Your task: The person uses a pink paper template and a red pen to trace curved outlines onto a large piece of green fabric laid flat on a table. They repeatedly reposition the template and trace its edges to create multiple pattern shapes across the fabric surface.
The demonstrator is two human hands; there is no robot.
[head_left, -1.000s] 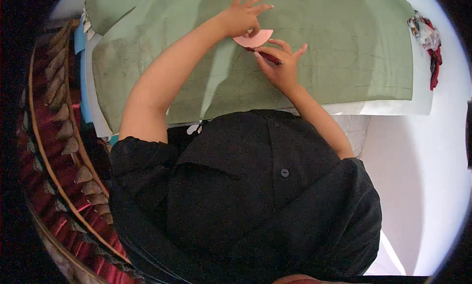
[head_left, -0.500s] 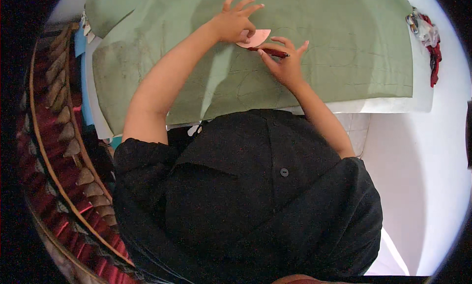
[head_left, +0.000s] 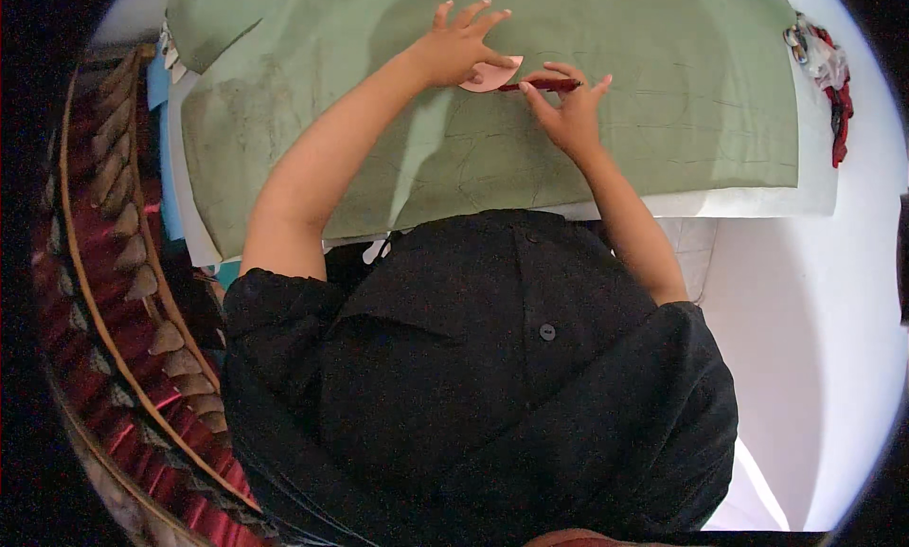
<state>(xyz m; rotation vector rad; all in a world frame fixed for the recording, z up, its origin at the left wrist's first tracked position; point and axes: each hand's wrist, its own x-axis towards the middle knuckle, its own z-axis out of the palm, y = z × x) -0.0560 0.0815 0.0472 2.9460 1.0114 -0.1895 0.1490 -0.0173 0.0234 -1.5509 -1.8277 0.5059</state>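
A black shirt (head_left: pixel 473 386) is filling the lower middle, red cloth (head_left: pixel 123 405) lining the left edge, a white wall (head_left: pixel 767 358) the right. Green fabric (head_left: pixel 701 121) is spreading above. At upper centre two hands are working apart: the right (head_left: pixel 573 121) is pinching one pen (head_left: pixel 554 85) beside one pink piece (head_left: pixel 497 79); the left (head_left: pixel 453 56), fingers splayed, is pressing it.

Pink template (head_left: pixel 496 76), dark red pen (head_left: pixel 547 85)

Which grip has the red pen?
The right grip: its fingers hold the dark red pen. The left grip instead touches the pink piece.
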